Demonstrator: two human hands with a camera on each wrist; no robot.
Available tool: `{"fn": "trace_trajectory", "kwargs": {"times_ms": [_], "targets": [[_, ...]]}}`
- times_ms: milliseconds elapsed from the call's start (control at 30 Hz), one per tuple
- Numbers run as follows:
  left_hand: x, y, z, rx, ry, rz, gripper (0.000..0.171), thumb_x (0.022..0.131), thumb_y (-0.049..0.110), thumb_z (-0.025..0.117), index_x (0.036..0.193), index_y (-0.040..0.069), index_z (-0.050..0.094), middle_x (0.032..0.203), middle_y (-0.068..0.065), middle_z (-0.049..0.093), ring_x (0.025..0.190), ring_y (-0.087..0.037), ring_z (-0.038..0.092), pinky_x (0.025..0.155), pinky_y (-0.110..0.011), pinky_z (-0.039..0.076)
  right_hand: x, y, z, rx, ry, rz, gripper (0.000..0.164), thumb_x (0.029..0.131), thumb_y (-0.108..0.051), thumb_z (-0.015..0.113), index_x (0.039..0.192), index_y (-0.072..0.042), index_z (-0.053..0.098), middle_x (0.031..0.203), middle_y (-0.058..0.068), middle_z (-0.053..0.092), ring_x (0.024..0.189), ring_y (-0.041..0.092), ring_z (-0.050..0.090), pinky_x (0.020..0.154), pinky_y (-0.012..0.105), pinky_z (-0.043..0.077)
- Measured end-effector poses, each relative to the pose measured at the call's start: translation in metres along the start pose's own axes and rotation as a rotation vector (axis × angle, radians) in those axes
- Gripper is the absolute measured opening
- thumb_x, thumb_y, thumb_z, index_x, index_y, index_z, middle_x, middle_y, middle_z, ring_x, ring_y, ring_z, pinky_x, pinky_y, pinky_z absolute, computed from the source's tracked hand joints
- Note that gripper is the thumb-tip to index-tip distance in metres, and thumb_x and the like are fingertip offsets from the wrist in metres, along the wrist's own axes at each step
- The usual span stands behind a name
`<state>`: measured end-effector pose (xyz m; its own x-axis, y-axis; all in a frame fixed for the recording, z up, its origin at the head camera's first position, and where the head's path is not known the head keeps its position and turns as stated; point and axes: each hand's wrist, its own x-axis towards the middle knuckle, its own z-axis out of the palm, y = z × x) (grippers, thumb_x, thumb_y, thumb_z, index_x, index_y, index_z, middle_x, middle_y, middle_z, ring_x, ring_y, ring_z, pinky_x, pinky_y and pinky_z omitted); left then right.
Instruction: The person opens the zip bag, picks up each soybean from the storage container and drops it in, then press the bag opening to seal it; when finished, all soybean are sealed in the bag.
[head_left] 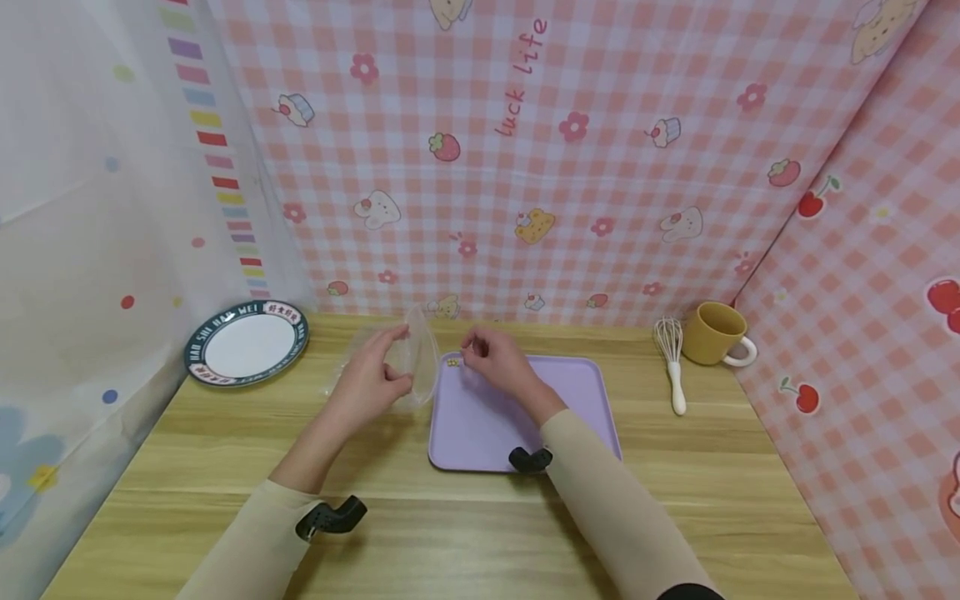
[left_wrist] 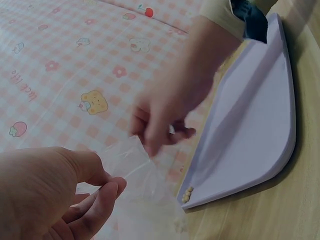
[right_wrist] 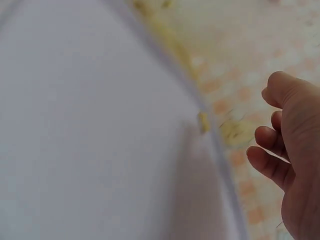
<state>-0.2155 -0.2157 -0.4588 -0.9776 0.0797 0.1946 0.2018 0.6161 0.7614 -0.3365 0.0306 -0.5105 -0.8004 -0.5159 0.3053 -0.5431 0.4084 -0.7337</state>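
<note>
Bag (head_left: pixel 424 360) is pinched by left hand (head_left: pixel 367 379), beside tray (head_left: pixel 487 429); pieces (head_left: pixel 453 362) are seen in tray's far-left corner. Mouth is best kept spread, pieces lifted singly. Right hand (head_left: pixel 498 358) is loosely curled; grip cannot be told, being blurred. Bag's contents are unresolved.

Lilac tray (head_left: pixel 480 429); mustard mug (head_left: pixel 711 335) (white handle (head_left: pixel 752 352)); pink-and-white gingham backdrop (head_left: pixel 630 183)

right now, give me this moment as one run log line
left hand: pinches clear bag | right hand: near purple tray, holding unclear | small yellow pieces: in tray corner
</note>
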Motion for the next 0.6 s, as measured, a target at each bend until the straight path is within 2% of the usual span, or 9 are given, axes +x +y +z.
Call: {"fn": "trace_trajectory", "kwargs": {"times_ms": [300, 500, 600], "targets": [[0.001, -0.001, 0.001, -0.010, 0.005, -0.002, 0.086, 0.088, -0.003, 0.078, 0.166, 0.003, 0.044, 0.162, -0.019, 0.052, 0.080, -0.018, 0.073, 0.067, -0.031, 0.061, -0.009, -0.044, -0.001, 0.180, 0.099, -0.131, 0.008, 0.097, 0.003, 0.075, 0.103, -0.002, 0.076, 0.077, 0.001, 0.061, 0.069, 0.013, 0.055, 0.060, 0.023, 0.046], [0.000, 0.000, 0.000, -0.019, -0.007, -0.008, 0.086, 0.089, -0.003, 0.078, 0.167, 0.002, 0.043, 0.163, -0.019, 0.051, 0.081, -0.018, 0.073, 0.067, -0.032, 0.062, -0.012, -0.063, 0.007, 0.194, 0.107, -0.247, 0.011, 0.096, 0.006, 0.076, 0.102, -0.003, 0.076, 0.076, 0.001, 0.059, 0.066, 0.012, 0.054, 0.058, 0.024, 0.045], [0.000, 0.001, 0.000, -0.022, -0.010, -0.010, 0.086, 0.089, -0.002, 0.079, 0.167, 0.002, 0.043, 0.163, -0.018, 0.051, 0.081, -0.018, 0.072, 0.067, -0.032, 0.062, -0.014, -0.071, 0.011, 0.179, 0.089, -0.271, 0.010, 0.097, 0.005, 0.076, 0.102, -0.004, 0.077, 0.076, 0.001, 0.059, 0.065, 0.011, 0.053, 0.058, 0.024, 0.045]]}}
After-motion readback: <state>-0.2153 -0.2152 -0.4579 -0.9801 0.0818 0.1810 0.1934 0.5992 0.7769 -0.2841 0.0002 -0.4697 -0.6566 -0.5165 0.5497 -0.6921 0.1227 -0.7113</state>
